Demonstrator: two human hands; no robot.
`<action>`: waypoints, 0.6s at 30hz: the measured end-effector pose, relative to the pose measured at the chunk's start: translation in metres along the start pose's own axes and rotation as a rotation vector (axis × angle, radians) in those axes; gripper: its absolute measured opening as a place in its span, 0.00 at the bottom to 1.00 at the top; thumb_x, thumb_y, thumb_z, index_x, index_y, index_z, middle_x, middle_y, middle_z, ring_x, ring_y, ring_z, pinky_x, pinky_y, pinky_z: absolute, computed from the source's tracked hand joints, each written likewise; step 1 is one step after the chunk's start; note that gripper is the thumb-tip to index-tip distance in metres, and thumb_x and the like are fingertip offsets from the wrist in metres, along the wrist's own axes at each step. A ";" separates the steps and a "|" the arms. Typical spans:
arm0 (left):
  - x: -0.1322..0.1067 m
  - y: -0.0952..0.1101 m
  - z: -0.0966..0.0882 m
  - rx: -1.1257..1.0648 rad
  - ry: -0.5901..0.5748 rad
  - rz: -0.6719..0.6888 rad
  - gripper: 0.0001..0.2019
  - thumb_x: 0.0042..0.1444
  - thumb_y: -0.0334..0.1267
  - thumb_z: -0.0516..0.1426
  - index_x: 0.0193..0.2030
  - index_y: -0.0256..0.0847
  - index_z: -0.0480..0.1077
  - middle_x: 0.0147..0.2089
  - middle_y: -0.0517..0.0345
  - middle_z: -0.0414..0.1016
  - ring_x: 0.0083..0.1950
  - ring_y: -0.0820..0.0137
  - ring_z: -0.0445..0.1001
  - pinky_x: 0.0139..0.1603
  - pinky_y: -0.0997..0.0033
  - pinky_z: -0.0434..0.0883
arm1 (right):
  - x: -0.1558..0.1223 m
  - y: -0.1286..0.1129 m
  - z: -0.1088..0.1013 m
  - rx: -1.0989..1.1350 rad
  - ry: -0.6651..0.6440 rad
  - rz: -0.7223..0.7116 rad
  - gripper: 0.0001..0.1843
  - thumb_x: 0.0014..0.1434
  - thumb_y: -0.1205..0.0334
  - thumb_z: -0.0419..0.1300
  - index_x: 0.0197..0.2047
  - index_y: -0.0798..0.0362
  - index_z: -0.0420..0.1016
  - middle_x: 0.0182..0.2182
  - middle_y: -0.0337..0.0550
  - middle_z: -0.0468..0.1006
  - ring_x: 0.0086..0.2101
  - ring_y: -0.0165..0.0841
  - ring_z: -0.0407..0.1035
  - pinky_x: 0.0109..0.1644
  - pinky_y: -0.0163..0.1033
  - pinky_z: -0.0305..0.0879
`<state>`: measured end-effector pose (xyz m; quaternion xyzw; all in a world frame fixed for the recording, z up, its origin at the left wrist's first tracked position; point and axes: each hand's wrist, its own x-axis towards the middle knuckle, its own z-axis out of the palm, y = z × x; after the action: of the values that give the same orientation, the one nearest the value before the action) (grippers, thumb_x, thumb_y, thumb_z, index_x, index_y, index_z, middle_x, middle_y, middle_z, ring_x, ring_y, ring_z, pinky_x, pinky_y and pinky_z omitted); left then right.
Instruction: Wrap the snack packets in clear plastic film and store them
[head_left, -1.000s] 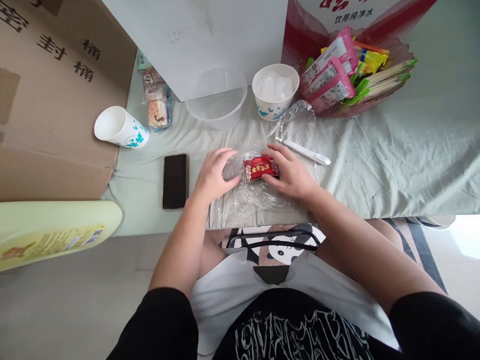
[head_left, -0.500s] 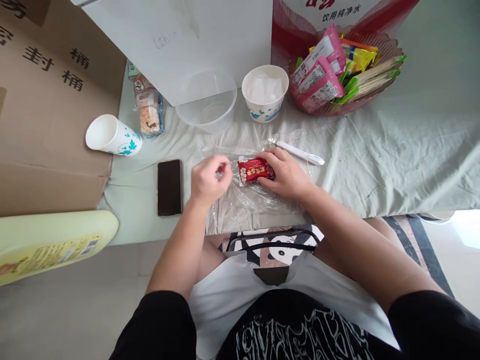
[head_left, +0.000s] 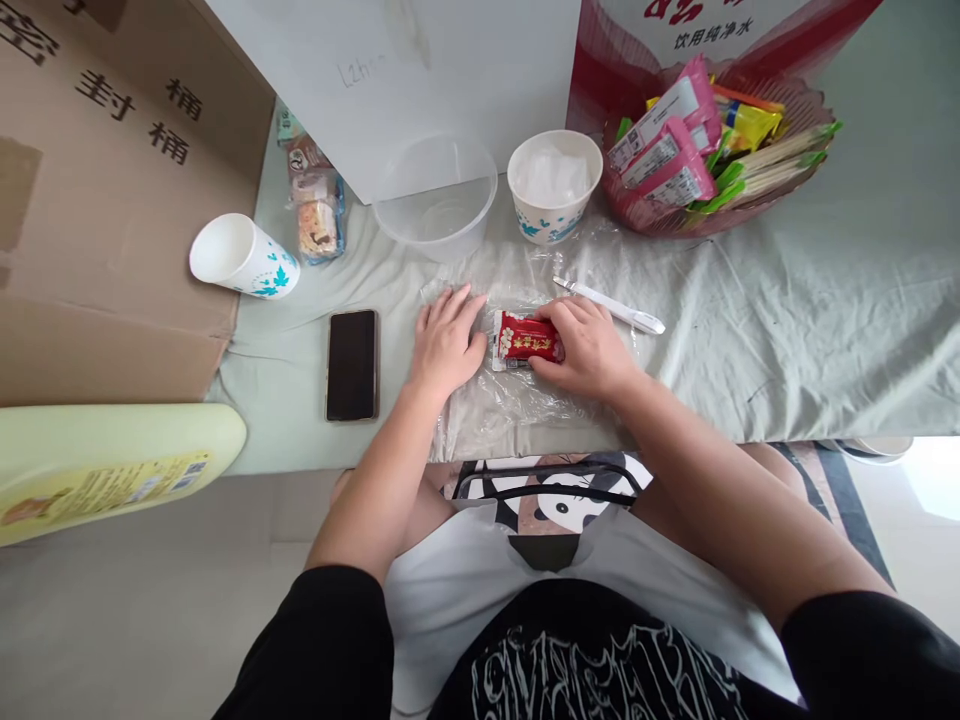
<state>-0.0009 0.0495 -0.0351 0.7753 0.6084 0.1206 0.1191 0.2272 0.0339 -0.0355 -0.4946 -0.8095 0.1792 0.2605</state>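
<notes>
A small red snack packet [head_left: 525, 340] lies on a sheet of clear plastic wrap [head_left: 517, 395] spread over the pale green cloth. My right hand [head_left: 589, 345] is curled around the packet's right end, gripping it. My left hand [head_left: 448, 340] lies flat on the plastic wrap just left of the packet, fingers stretched out and holding nothing. A white pen-like tool [head_left: 609, 305] rests just beyond my right hand.
A black phone [head_left: 352, 363] lies left of my hands. Behind stand a clear plastic bowl [head_left: 435, 198], a paper bowl [head_left: 555, 185], a tipped paper cup [head_left: 241, 258], wrapped snacks [head_left: 316, 205] and a pink basket of packets [head_left: 709, 140]. A cardboard box [head_left: 112, 190] fills the left.
My left hand, pinched and raised half a second ago, has come down flat on the plastic wrap beside the packet. My right hand stays on the packet.
</notes>
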 end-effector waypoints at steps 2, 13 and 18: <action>-0.001 0.001 0.000 0.014 -0.028 0.000 0.28 0.63 0.33 0.50 0.70 0.49 0.68 0.78 0.55 0.60 0.80 0.51 0.54 0.78 0.35 0.52 | -0.003 -0.002 -0.004 -0.008 -0.030 -0.015 0.18 0.54 0.55 0.62 0.48 0.49 0.71 0.44 0.52 0.81 0.47 0.51 0.72 0.53 0.55 0.67; 0.001 0.001 0.005 0.029 0.006 0.005 0.29 0.63 0.34 0.51 0.70 0.54 0.68 0.78 0.58 0.61 0.80 0.50 0.55 0.78 0.33 0.52 | -0.011 -0.003 0.000 -0.030 -0.024 -0.002 0.22 0.51 0.56 0.68 0.49 0.47 0.69 0.52 0.53 0.79 0.61 0.57 0.67 0.61 0.61 0.64; 0.002 0.004 0.003 0.071 -0.017 -0.022 0.28 0.64 0.34 0.50 0.70 0.53 0.68 0.79 0.57 0.60 0.80 0.52 0.55 0.78 0.37 0.53 | -0.012 -0.014 -0.003 -0.080 0.042 -0.071 0.19 0.56 0.62 0.66 0.51 0.48 0.71 0.54 0.53 0.78 0.60 0.55 0.67 0.62 0.60 0.65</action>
<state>0.0043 0.0501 -0.0366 0.7734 0.6196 0.0910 0.0980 0.2236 0.0172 -0.0290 -0.4792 -0.8275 0.1270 0.2637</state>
